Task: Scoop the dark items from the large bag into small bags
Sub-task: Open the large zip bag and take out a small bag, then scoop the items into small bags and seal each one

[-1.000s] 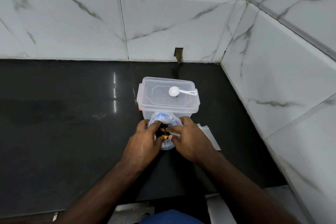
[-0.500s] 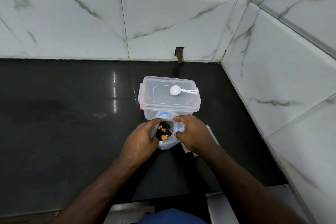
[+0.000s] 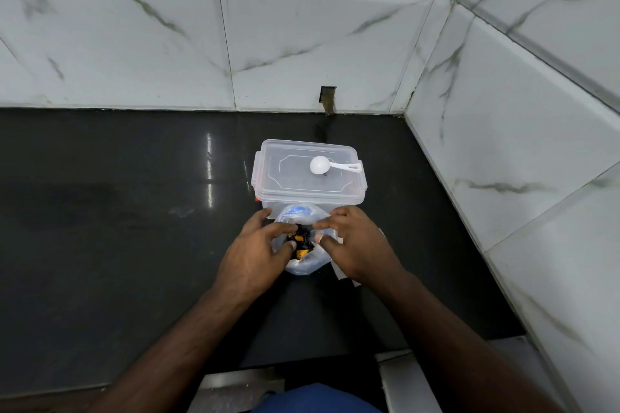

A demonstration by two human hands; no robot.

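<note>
One clear plastic bag on the black countertop, mouth pulled open, just in front of the container. Inside, a small heap of dark items mixed with a few orange pieces; too bunched to count.

Left hand on the bag's left side, fingers curled, thumb and forefinger pinched on the plastic rim close to the dark pieces. Right hand on the bag's right side, thumb and forefinger likewise closed on the rim, remaining fingers loosely bent over the edge. Two hands, both gripping the same bag, holding its mouth apart between them.

Something blue visible through the plastic at the bag's far edge, too blurred to identify.

Under the right hand, a flat pale sheet on the counter, partly hidden; whether one small bag or several, cannot tell.

Behind the bag, touching or nearly touching it, one clear lidded container, lid shut. On the lid, one white scoop, bowl toward the left, handle pointing right, untouched by either hand.

Around it all, white marbled wall tiles behind and to the right, meeting in a corner.
</note>
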